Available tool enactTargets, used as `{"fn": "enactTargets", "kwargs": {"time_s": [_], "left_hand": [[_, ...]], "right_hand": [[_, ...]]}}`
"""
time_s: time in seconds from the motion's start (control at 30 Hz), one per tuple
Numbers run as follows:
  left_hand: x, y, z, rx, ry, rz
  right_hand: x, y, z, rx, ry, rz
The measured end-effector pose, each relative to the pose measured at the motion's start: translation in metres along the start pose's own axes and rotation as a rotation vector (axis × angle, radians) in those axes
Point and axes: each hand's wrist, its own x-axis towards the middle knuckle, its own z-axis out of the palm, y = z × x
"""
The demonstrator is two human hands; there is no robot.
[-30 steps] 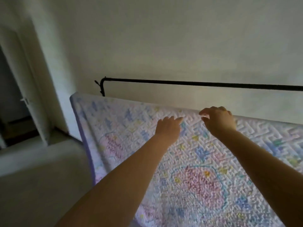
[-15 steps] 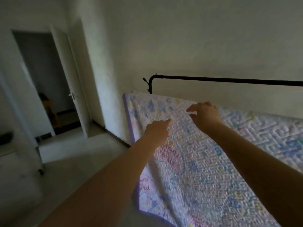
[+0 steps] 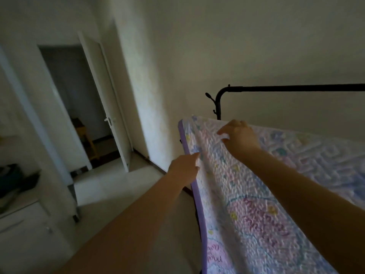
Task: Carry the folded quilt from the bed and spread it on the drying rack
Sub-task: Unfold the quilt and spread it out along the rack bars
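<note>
A pastel quilt [image 3: 256, 214] with a purple border hangs spread over the drying rack, and its top fold runs from the middle to the right edge. The rack's black upper bar [image 3: 296, 88] shows above and behind it; the rail under the quilt is hidden. My left hand [image 3: 184, 169] rests with straight fingers on the quilt's left border. My right hand [image 3: 240, 139] lies near the top left corner, where its curled fingers and thumb pinch the fabric.
An open white door [image 3: 106, 107] and a dark doorway lie to the left, with a yellow stool [image 3: 87, 139] beyond. A white cabinet on castors [image 3: 23, 224] stands at the left edge. Pale floor [image 3: 118, 186] stretches between the cabinet and the rack.
Both hands have slid left along the quilt, from its middle to its left border and top corner. The view has swung left, so the doorway shows.
</note>
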Motion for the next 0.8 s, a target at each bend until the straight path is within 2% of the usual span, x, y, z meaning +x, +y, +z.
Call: {"fn": "enactTargets", "kwargs": {"time_s": [0.13,0.3,0.47,0.67,0.8], "left_hand": [[0.076,-0.049,-0.016,-0.03,0.021,-0.111],[0.137,-0.072,-0.018,-0.145,0.083,-0.188],[0.189,-0.094,-0.011,-0.202,0.197,-0.295],[0.227,-0.117,0.003,-0.329,0.232,-0.241],[0.239,-0.127,-0.002,-0.502,0.224,-0.214]], "right_hand": [[0.073,-0.012,0.042,-0.007,-0.004,0.01],[0.111,-0.012,0.075,-0.048,-0.03,0.077],[0.135,-0.016,0.087,-0.045,0.11,0.177],[0.145,-0.03,0.087,-0.145,0.156,0.334],[0.15,-0.043,0.082,-0.171,0.132,0.431]]}}
